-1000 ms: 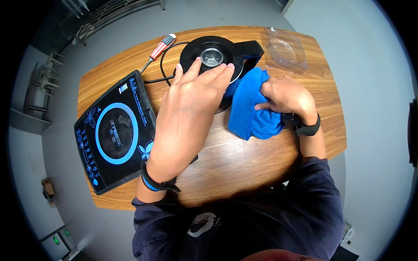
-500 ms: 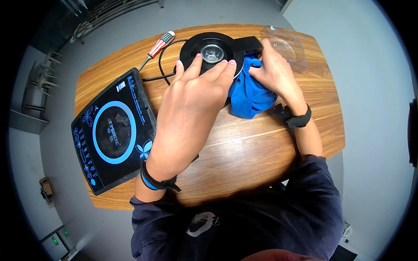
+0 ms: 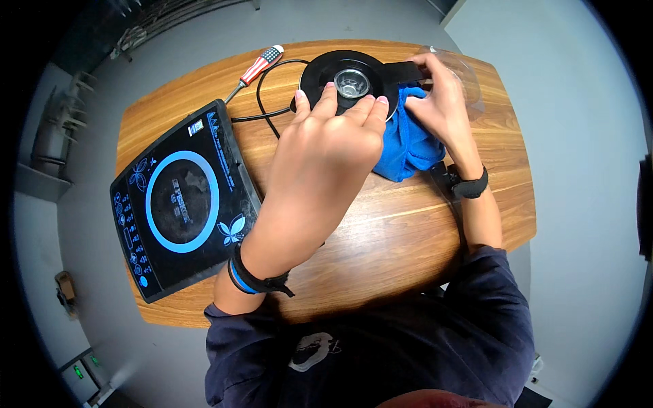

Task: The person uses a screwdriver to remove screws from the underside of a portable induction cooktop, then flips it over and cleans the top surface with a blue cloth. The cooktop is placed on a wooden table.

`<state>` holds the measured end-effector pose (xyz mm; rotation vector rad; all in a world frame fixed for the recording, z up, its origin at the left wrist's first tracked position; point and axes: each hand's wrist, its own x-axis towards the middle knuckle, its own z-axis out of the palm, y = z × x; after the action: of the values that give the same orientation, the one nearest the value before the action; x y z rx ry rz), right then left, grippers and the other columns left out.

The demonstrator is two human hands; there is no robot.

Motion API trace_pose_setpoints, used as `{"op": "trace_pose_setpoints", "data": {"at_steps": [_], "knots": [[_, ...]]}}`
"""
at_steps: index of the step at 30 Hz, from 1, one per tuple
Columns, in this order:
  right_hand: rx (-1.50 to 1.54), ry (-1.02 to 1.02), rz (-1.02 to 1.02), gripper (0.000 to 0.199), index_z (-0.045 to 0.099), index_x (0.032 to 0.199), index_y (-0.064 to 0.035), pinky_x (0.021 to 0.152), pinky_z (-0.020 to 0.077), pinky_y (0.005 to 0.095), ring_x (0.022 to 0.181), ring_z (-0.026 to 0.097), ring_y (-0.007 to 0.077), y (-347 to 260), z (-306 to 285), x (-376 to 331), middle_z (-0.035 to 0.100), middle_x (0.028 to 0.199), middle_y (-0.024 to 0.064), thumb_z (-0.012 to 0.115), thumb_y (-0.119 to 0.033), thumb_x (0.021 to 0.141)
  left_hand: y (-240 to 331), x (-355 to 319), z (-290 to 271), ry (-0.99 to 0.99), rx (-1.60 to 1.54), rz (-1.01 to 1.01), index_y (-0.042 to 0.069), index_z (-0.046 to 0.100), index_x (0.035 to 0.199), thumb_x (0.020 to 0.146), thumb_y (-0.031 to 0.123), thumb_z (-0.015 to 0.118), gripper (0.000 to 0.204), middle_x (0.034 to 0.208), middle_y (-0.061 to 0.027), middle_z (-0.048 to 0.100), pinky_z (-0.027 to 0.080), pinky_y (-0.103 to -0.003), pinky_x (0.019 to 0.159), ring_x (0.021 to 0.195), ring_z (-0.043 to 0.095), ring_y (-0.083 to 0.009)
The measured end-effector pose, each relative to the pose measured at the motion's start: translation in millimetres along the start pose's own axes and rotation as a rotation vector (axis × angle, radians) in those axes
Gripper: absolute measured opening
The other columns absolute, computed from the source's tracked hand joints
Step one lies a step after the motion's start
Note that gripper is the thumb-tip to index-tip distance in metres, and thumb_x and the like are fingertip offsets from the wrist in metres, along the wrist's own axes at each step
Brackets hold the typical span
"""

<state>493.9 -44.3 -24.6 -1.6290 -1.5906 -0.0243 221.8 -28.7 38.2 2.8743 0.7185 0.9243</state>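
A black-lidded kettle (image 3: 316,73) with a clear round window or knob in its lid stands at the far side of the table. My left hand (image 3: 326,153) lies over the near part of this lid, its fingers stretched out and apart. The kettle's black handle (image 3: 400,72) points right, and my right hand (image 3: 445,102) has its fingers wrapped round the end. A crumpled blue cloth (image 3: 405,149) hangs below the handle, beside my right thumb. Whether that hand also pinches the cloth is hidden. The kettle's body is mostly covered by its lid, my left hand and the cloth.
A black induction cooktop (image 3: 224,170) with a blue ring lies at the left. Behind it rests a screwdriver (image 3: 263,64) with a flag-patterned handle, near a looping black cable (image 3: 260,95). A clear plastic tray (image 3: 469,78) sits at the far right of the wooden table (image 3: 381,251).
The kettle lid and handle have shifted a little to the right, and both hands have moved along with them. The blue cloth has shifted right too.
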Motion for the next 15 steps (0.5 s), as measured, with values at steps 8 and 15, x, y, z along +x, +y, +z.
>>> {"op": "trace_pose_setpoints", "data": {"at_steps": [8, 15], "knots": [[0.052, -0.121, 0.227, 0.032, 0.082, 0.123, -0.0107, 0.098, 0.0617, 0.0433, 0.113, 0.080, 0.0371, 8, 25, -1, 0.084, 0.119, 0.0156, 0.083, -0.015, 0.092, -2, 0, 2, 0.017, -0.025, -0.004, 0.003, 0.077, 0.139, 0.093, -0.004, 0.061, 0.049, 0.136, -0.0177, 0.079, 0.056, -0.056, 0.119, 0.122, 0.075, -0.0467], [0.418, -0.175, 0.215, 0.039, 0.076, 0.134, -0.0006, 0.109, 0.0564, 0.0369, 0.120, 0.074, 0.0204, 37, 38, -9, 0.083, 0.126, 0.0090, 0.076, 0.001, 0.095, -8, 3, 4, 0.024, -0.035, 0.061, 0.000, 0.078, 0.136, 0.093, -0.002, 0.071, 0.044, 0.133, -0.0156, 0.081, 0.060, -0.059, 0.113, 0.122, 0.076, -0.0484]]}}
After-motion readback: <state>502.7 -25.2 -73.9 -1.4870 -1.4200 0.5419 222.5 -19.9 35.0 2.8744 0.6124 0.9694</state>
